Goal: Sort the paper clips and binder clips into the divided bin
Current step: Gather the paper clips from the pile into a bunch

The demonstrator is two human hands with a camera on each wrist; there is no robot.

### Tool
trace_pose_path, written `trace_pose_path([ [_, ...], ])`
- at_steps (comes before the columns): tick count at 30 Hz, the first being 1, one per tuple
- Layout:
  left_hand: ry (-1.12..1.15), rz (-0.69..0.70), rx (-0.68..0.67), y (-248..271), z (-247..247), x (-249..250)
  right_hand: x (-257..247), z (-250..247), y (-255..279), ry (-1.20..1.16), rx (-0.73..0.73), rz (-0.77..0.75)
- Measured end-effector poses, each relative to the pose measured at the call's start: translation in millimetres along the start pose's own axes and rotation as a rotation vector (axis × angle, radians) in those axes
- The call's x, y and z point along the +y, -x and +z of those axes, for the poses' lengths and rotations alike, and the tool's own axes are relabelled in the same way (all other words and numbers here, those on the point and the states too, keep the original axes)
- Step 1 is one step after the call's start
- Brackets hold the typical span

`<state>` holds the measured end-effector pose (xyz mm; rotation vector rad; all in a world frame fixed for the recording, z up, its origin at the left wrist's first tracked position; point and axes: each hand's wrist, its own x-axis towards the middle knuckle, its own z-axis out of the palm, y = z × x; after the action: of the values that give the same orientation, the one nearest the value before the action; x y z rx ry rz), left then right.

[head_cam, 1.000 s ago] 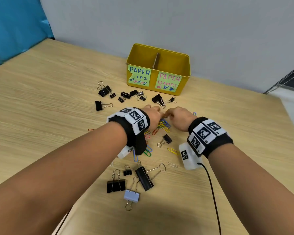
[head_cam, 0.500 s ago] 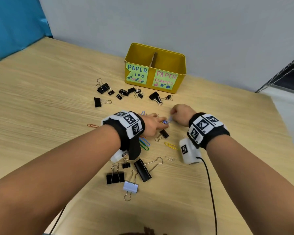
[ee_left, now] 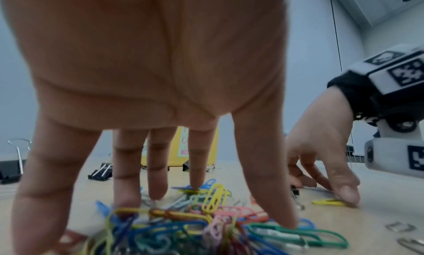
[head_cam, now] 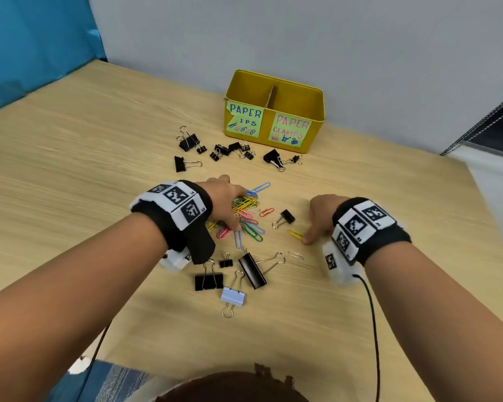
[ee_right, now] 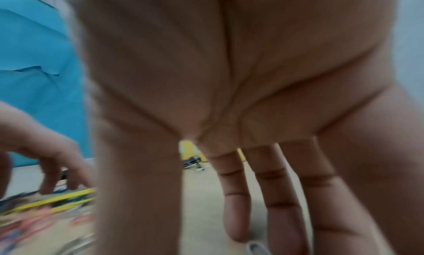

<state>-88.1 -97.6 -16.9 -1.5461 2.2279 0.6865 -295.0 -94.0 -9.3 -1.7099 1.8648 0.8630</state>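
A pile of coloured paper clips (head_cam: 246,216) lies mid-table. My left hand (head_cam: 225,198) is spread over it, its straight fingers (ee_left: 158,182) touching the pile (ee_left: 183,222) and gripping nothing. My right hand (head_cam: 320,216) is to the right, fingers spread and straight (ee_right: 236,204). Its thumb presses on a lone yellow paper clip (head_cam: 295,234), also seen in the left wrist view (ee_left: 330,202). A small black binder clip (head_cam: 286,217) lies between the hands. The yellow divided bin (head_cam: 273,82) stands at the back, labelled for paper clips on the left and paper clamps on the right.
Several black binder clips (head_cam: 221,149) lie in a row in front of the bin. More black ones (head_cam: 251,271) and a lilac one (head_cam: 233,297) lie nearer me. A silver paper clip (head_cam: 296,254) lies near my right wrist. A wall stands behind the bin.
The hands were together over the pile and have moved apart. My right hand went right and toward me onto the yellow clip. My left hand spread over the pile.
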Motion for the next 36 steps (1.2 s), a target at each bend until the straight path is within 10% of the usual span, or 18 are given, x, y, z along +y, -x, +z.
trace_pose_path([
  [15, 0.062, -0.091, 0.158, 15.8, 10.8, -5.2, -64.6, 7.4, -1.1, -0.515, 0.534, -0.291],
  [28, 0.064, -0.240, -0.037, 20.3, -1.1, -20.4, -8.1, -12.1, -2.1, -0.245, 0.336, -0.041],
  [36, 0.170, -0.168, 0.042, 22.4, 5.4, -14.0, -44.2, 9.8, 13.8, -0.099, 0.110, -0.176],
])
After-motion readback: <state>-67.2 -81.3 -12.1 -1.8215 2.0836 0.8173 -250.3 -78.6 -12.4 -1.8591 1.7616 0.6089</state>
